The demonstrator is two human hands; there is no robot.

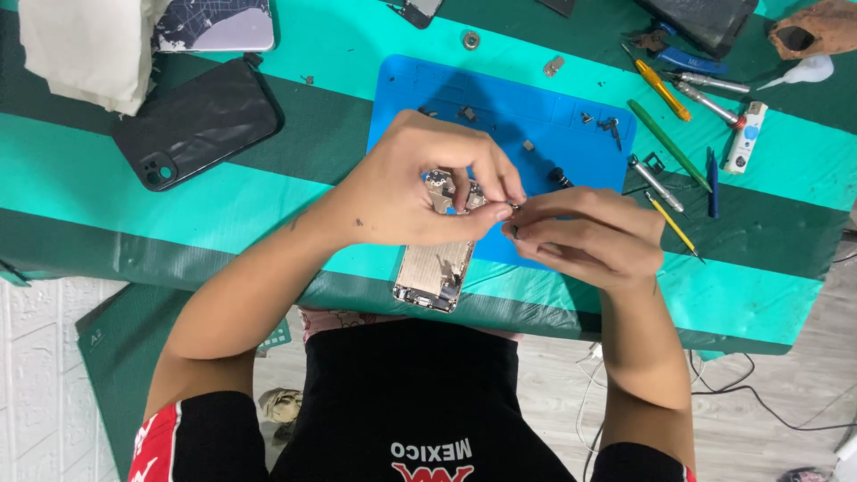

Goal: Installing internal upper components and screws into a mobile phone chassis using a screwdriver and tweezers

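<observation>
Over the blue silicone repair mat on the green-striped worktop: left hand grips the opened gold phone chassis, thumb and forefinger pinched at its top edge. Right hand meets it, fingertips pressed on a tiny dark part, too small to identify. Black phone back cover lies upper left. White glue tube with blue label and yellow-handled screwdriver sit at right.
</observation>
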